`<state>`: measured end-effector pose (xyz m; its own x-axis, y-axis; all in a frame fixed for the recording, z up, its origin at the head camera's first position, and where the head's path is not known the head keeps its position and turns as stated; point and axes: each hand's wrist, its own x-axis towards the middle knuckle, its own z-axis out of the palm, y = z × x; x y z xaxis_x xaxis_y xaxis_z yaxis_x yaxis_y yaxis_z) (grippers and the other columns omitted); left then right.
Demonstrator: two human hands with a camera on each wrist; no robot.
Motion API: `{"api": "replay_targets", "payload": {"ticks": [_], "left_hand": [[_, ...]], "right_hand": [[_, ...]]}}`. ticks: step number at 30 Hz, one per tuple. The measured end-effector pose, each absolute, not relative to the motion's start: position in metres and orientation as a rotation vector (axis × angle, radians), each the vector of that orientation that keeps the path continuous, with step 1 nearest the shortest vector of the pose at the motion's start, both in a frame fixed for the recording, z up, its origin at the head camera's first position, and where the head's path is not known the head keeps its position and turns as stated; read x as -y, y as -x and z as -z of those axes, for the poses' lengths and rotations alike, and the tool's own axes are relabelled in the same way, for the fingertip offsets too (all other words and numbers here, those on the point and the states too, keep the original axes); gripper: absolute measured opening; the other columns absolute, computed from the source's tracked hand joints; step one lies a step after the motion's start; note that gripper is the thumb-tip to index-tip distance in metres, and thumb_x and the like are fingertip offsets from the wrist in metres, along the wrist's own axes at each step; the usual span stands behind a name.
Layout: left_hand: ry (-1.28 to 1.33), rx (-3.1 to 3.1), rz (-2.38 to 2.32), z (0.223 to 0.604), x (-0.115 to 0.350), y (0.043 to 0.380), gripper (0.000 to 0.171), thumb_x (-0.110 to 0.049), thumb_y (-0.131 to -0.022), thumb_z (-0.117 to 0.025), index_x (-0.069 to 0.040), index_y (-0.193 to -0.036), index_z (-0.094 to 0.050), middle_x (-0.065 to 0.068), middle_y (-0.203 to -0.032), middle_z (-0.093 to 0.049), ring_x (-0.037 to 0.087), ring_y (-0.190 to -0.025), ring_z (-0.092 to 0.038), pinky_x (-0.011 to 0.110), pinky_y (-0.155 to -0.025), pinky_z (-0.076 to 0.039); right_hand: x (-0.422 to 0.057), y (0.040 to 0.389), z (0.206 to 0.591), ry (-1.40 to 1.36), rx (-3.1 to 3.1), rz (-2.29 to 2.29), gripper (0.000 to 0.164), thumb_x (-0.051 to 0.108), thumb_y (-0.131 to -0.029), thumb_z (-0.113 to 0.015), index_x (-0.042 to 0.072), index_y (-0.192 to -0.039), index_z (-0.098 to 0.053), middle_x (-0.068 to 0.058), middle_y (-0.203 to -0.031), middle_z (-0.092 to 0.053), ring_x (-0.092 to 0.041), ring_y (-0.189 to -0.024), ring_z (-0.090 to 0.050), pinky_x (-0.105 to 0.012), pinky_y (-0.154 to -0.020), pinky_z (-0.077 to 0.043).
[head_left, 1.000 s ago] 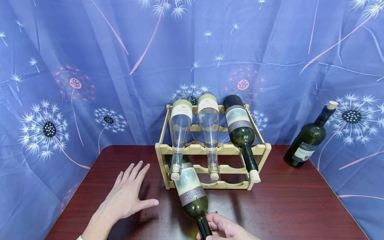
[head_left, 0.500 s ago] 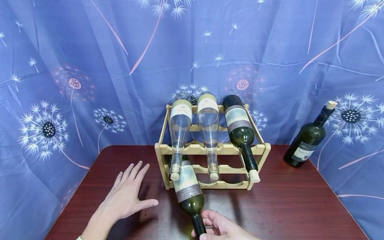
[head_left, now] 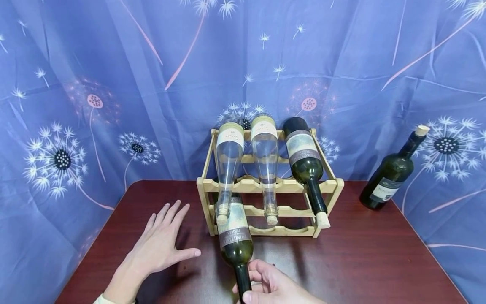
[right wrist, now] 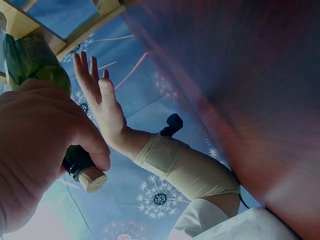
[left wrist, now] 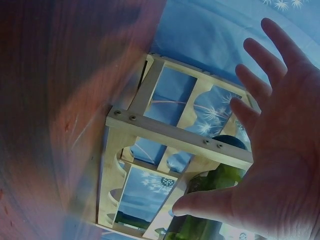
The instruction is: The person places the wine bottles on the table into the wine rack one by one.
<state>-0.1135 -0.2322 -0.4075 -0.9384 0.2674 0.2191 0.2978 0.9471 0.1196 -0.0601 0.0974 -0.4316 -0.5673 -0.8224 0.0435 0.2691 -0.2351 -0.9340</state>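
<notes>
My right hand (head_left: pixel 271 280) grips the dark neck of a green wine bottle (head_left: pixel 236 249) with a grey and cream label. Its base reaches into the lower left of the wooden wine rack (head_left: pixel 300 231), partly hidden behind a clear bottle above. In the right wrist view, a cork (right wrist: pixel 93 180) shows at the bottle's mouth, just past the thumb. My left hand (head_left: pixel 155 247) is spread with straight fingers left of the rack, holding nothing. From the left wrist view, its thumb (left wrist: pixel 207 204) overlaps the green bottle.
Two clear corked bottles (head_left: pixel 229 169) and a dark green corked bottle (head_left: pixel 308 166) lie on the rack's top tier, necks forward. Another green bottle (head_left: pixel 387 183) stands upright at the right of the red-brown table (head_left: pixel 364 261). A blue dandelion-print curtain (head_left: pixel 182 50) hangs behind.
The gripped bottle's neck has swung left with my right hand, so the bottle lies straighter in line with the rack. My left hand stays almost still.
</notes>
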Motion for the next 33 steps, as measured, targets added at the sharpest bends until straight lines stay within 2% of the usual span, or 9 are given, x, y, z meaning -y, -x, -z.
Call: {"api": "replay_targets", "payload": {"ticks": [9,16,21,24,30,33], "left_hand": [[0.441,2.899,0.227,0.406,0.233,0.115,0.119,-0.090,-0.061,-0.051,-0.023,-0.154,-0.021,0.012,-0.154,-0.025,0.038,-0.141,-0.017,0.066,-0.103,-0.019],[0.440,2.895,0.220,0.408,0.234,0.115,0.119,-0.091,-0.060,-0.050,-0.024,-0.154,-0.021,0.012,-0.154,-0.026,0.038,-0.141,-0.018,0.066,-0.103,-0.019],[0.432,2.900,0.234,0.408,0.234,0.114,0.119,-0.091,-0.059,-0.051,-0.024,-0.154,-0.021,0.012,-0.154,-0.026,0.038,-0.141,-0.018,0.066,-0.103,-0.019],[0.431,2.900,0.239,0.408,0.234,0.114,0.119,-0.091,-0.059,-0.051,-0.024,-0.154,-0.022,0.012,-0.154,-0.027,0.039,-0.141,-0.018,0.067,-0.103,-0.019],[0.428,2.900,0.242,0.408,0.234,0.114,0.119,-0.091,-0.059,-0.050,-0.023,-0.153,-0.023,0.013,-0.153,-0.027,0.039,-0.140,-0.020,0.067,-0.102,-0.020],[0.428,2.899,0.241,0.408,0.235,0.113,0.119,-0.091,-0.059,-0.051,-0.024,-0.154,-0.023,0.012,-0.154,-0.027,0.039,-0.140,-0.019,0.067,-0.102,-0.019]], "right_hand": [[-0.089,0.061,0.422,0.642,-1.290,1.908,0.040,0.002,-0.097,-0.051,-0.006,-0.131,-0.032,-0.020,-0.125,-0.054,-0.035,-0.102,-0.064,-0.039,-0.079,-0.054],[-0.085,0.062,0.418,0.652,-1.329,1.889,0.047,0.001,-0.095,-0.054,-0.004,-0.135,-0.031,-0.019,-0.126,-0.054,-0.037,-0.104,-0.063,-0.038,-0.080,-0.054],[-0.081,0.061,0.418,0.612,-1.301,1.908,0.050,0.001,-0.094,-0.056,-0.001,-0.137,-0.030,-0.020,-0.125,-0.054,-0.043,-0.100,-0.063,-0.045,-0.080,-0.054],[-0.078,0.062,0.418,0.597,-1.283,1.923,0.049,0.002,-0.095,-0.055,-0.001,-0.137,-0.030,-0.020,-0.126,-0.052,-0.042,-0.096,-0.064,-0.047,-0.078,-0.054],[-0.072,0.068,0.417,0.607,-1.259,1.945,0.045,0.004,-0.096,-0.054,-0.003,-0.133,-0.028,-0.019,-0.125,-0.052,-0.038,-0.096,-0.065,-0.042,-0.072,-0.056],[-0.069,0.071,0.417,0.635,-1.230,1.955,0.044,0.003,-0.097,-0.052,-0.005,-0.132,-0.027,-0.020,-0.125,-0.051,-0.038,-0.097,-0.065,-0.048,-0.073,-0.055]]}}
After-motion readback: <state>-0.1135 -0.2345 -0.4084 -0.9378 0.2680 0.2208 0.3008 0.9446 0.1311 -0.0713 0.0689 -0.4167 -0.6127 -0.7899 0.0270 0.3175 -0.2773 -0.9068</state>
